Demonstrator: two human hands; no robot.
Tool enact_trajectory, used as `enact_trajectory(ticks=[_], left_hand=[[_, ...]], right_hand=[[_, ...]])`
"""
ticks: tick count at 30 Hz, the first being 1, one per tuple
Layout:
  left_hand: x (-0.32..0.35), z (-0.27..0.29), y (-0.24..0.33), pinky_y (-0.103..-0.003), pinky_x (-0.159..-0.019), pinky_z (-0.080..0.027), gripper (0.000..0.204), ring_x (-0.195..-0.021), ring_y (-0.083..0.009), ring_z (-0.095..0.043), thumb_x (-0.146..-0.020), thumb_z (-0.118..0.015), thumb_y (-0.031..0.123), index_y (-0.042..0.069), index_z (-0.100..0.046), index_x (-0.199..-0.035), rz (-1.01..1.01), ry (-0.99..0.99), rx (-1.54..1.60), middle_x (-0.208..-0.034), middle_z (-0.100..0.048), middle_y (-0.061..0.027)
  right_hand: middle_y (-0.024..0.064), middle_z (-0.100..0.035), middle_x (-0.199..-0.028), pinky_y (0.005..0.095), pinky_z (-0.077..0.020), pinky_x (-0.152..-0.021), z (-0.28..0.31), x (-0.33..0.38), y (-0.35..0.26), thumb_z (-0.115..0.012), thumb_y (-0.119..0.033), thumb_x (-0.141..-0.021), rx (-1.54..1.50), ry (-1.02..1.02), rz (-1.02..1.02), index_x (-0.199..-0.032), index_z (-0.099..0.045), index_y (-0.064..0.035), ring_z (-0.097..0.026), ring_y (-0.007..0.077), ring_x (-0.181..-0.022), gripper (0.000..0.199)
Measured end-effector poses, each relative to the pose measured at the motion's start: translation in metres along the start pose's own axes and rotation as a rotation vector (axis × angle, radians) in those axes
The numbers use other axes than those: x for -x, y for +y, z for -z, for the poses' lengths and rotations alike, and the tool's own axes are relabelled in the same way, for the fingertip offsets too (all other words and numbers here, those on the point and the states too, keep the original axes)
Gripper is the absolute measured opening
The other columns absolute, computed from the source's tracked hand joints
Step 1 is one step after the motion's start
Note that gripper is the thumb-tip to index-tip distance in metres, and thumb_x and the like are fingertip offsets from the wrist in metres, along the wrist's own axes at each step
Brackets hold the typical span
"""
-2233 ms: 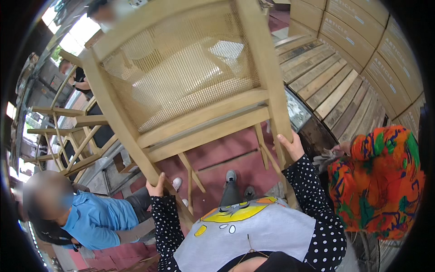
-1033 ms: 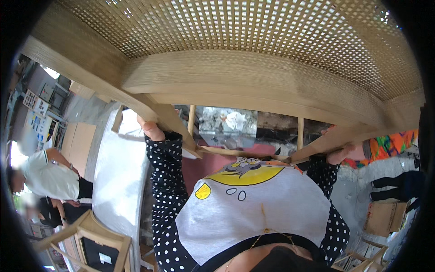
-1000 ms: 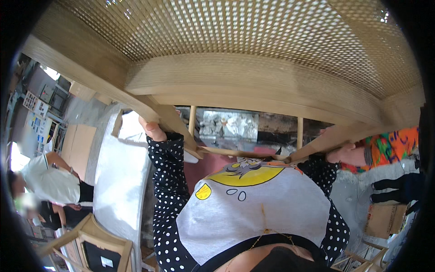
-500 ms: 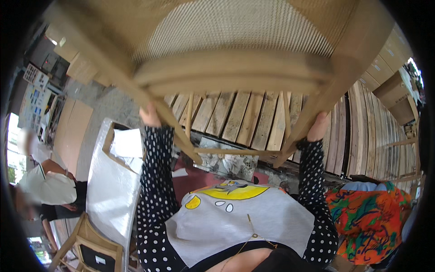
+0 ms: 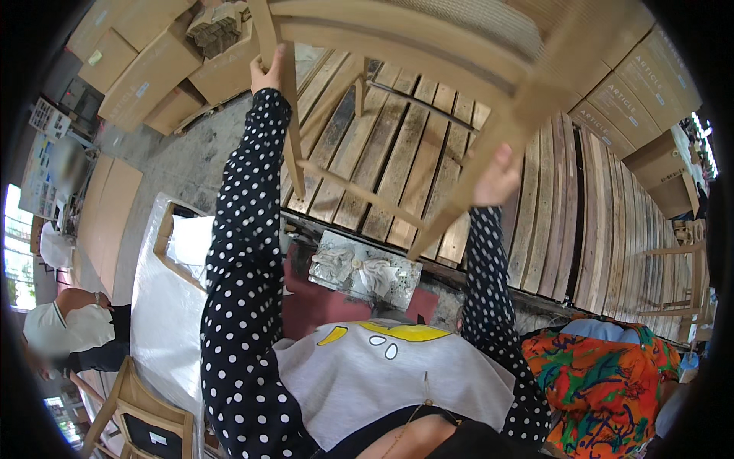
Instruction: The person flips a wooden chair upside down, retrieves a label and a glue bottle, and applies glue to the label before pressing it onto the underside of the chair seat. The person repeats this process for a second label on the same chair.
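A light wooden chair [image 5: 397,52] with a woven panel is held up and tilted in front of me, its upper part running past the top of the view. My left hand [image 5: 267,73] is closed round one of its legs, near the joint with the rail. Lower and to the right, my right hand [image 5: 498,180] grips the opposite leg; some of its fingers are hidden behind the wood. The legs and a thin stretcher [image 5: 363,195] hang over a slatted wooden platform [image 5: 397,176].
Cardboard boxes [image 5: 153,73] are stacked far left, with more boxes [image 5: 627,99] far right. A foam-wrapped table [image 5: 164,306] stands left, near another chair [image 5: 145,405]. A person in white [image 5: 73,329] is at left; a person in a bright patterned shirt [image 5: 600,382] is close at right.
The chair has swung and tilted away from me, its left side rising. My left hand has gone up and forward with it; my right hand has moved leftward and slightly up.
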State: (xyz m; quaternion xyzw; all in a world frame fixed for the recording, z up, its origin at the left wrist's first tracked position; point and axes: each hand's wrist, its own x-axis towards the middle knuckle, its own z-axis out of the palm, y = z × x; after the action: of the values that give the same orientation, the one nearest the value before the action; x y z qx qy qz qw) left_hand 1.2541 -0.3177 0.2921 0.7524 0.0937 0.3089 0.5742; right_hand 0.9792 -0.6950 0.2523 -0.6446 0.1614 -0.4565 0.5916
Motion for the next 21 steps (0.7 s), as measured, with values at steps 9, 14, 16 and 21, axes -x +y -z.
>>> enact_trajectory(ticks=[9, 14, 16, 21], left_hand=[[0.292, 0.111, -0.190, -0.046, -0.101, -0.052, 0.084, -0.130, -0.0410, -0.054, -0.088, -0.069, 0.048, -0.001, -0.041, -0.151, -0.319, 0.007, -0.985, -0.151, -0.043, -0.0304], [0.551, 0.332, -0.215, -0.043, -0.106, -0.048, 0.064, -0.122, -0.0368, -0.057, -0.084, -0.074, 0.025, 0.000, -0.049, -0.138, 0.779, -0.814, -0.916, -0.136, -0.055, -0.0240], [0.607, 0.369, -0.209, -0.042, -0.106, -0.048, 0.060, -0.122, -0.0350, -0.058, -0.085, -0.073, 0.024, 0.001, -0.052, -0.135, 1.011, -0.695, -0.803, -0.133, -0.057, -0.0226], [0.687, 0.438, -0.184, -0.041, -0.105, -0.048, 0.049, -0.119, -0.0305, -0.060, -0.087, -0.072, 0.024, 0.003, -0.058, -0.129, 1.193, -0.443, -0.620, -0.126, -0.062, -0.0189]], right_hand=[[0.0222, -0.067, -0.126, 0.0411, -0.0548, -0.092, -0.139, -0.025, 0.152, -0.057, -0.038, -0.103, 0.637, 0.156, 0.389, -0.134, -0.059, 0.0013, -0.067, 0.0323, -0.111, 0.050], [0.0155, -0.066, -0.128, 0.0432, -0.0548, -0.091, -0.189, -0.069, 0.218, -0.056, -0.038, -0.102, 1.084, -0.059, 0.303, -0.130, -0.064, -0.0078, -0.065, 0.0286, -0.112, 0.042], [0.0152, -0.066, -0.127, 0.0442, -0.0548, -0.091, -0.204, -0.057, 0.203, -0.058, -0.037, -0.101, 0.870, -0.078, 0.420, -0.130, -0.064, -0.0078, -0.064, 0.0287, -0.111, 0.042], [0.0142, -0.066, -0.124, 0.0467, -0.0549, -0.088, -0.171, 0.061, 0.130, -0.062, -0.033, -0.097, 0.448, -0.192, 0.594, -0.130, -0.063, -0.0076, -0.064, 0.0289, -0.109, 0.041]])
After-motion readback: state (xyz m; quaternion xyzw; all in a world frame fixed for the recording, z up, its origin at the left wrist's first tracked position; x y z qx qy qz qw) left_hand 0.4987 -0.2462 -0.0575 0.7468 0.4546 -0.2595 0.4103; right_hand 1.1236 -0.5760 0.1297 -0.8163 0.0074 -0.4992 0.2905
